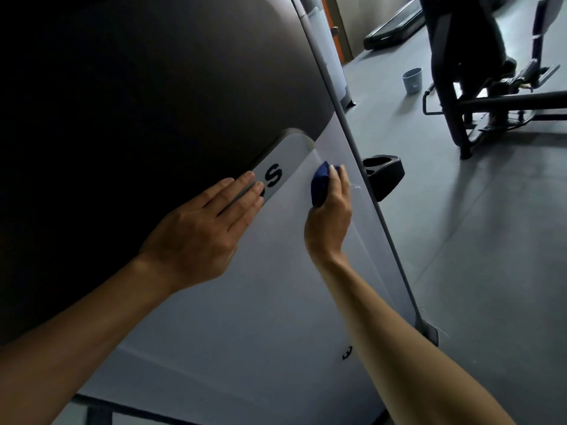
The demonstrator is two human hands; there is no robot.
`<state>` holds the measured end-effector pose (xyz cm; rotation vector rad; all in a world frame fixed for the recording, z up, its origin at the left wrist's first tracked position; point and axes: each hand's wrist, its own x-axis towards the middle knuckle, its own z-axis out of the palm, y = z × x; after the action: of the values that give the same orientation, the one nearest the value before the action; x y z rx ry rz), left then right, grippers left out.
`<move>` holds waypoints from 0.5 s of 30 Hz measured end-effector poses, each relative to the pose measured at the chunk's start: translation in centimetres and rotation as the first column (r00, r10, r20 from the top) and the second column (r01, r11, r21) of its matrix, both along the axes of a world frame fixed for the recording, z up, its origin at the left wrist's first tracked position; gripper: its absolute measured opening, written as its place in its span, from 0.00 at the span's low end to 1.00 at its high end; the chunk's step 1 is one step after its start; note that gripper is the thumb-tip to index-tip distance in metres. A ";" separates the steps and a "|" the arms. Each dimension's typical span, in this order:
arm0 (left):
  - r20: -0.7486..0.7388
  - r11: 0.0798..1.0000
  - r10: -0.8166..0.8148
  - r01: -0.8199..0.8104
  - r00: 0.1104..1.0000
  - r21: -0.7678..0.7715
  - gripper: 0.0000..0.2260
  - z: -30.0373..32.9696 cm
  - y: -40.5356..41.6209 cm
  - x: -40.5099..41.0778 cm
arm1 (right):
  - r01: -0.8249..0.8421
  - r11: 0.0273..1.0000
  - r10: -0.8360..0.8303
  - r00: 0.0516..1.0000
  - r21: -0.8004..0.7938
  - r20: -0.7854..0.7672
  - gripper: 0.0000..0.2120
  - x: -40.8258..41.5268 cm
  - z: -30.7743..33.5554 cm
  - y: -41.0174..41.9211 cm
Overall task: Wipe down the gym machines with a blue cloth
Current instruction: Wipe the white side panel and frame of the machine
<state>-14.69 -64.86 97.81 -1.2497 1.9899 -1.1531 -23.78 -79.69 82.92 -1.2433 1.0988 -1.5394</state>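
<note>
The left hand (201, 231) lies flat on the smooth, pale machine panel (245, 302), fingers (242, 191) straight and pressed together over a glossy plate lettered "S" (274, 176). At its three o'clock, the right hand (329, 216) curls its fingers around a bunched blue cloth (319, 185), pressing it to the panel. At two o'clock, a round grey bucket (412, 80) stands on the matte floor (491, 240).

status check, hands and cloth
Right hand grips blue cloth against white machine panel. Left hand flat on panel. Nothing in the way.
</note>
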 end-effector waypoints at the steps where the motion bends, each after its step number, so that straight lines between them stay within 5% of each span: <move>1: 0.002 1.000 -0.004 0.004 1.000 -0.005 0.26 -0.1 0.1 0.1 | -0.001 1.000 0.002 1.000 -0.006 0.016 0.33 0.3 0.9 0.1; 6: 0.003 1.000 -0.012 0.012 1.000 -0.020 0.25 -0.2 0.1 0.4 | 0.053 0.990 -0.053 0.999 -0.129 0.005 0.30 1.4 2.7 7.7; 11: -0.006 1.000 0.011 -0.011 1.000 -0.003 0.25 -0.1 0.2 0.3 | -0.085 0.929 0.079 0.996 -0.360 -0.033 0.27 3.4 0.1 18.7; 15: 0.027 1.000 0.028 -0.028 0.999 0.010 0.26 0.1 0.3 0.1 | -0.173 0.805 0.130 0.985 -0.568 -0.115 0.29 1.8 -2.1 15.3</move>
<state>-14.63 -64.53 97.90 -1.2462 1.9505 -1.1387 -22.03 -64.35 80.85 -1.7553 0.5519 -1.7785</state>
